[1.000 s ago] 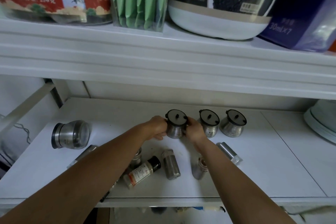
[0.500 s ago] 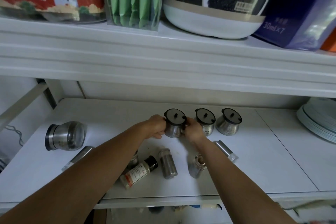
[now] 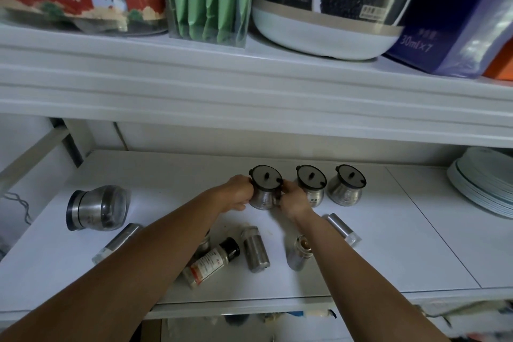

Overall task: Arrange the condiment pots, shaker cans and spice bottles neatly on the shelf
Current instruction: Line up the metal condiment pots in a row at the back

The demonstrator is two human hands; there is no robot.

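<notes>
Three steel condiment pots with dark lids stand in a row near the back of the white shelf (image 3: 388, 244). My left hand (image 3: 236, 194) and my right hand (image 3: 294, 200) grip the leftmost pot (image 3: 265, 191) from both sides. The middle pot (image 3: 311, 183) and right pot (image 3: 347, 186) stand beside it. A large steel pot (image 3: 97, 208) lies on its side at the left. In front lie a black-capped spice bottle (image 3: 213, 261), a steel shaker can (image 3: 255, 248), another shaker (image 3: 298, 254), and two metal cans (image 3: 342, 229) (image 3: 116, 241).
A stack of pale plates (image 3: 483, 189) sits at the shelf's right end. The upper shelf (image 3: 249, 86) overhangs and carries a red tin, green packets, a round dark container and a blue box. A further can lies partly hidden under my left forearm.
Both hands stay clasped on the leftmost pot, which has barely moved. The camera view has drifted slightly, showing more of the plates at the right.
</notes>
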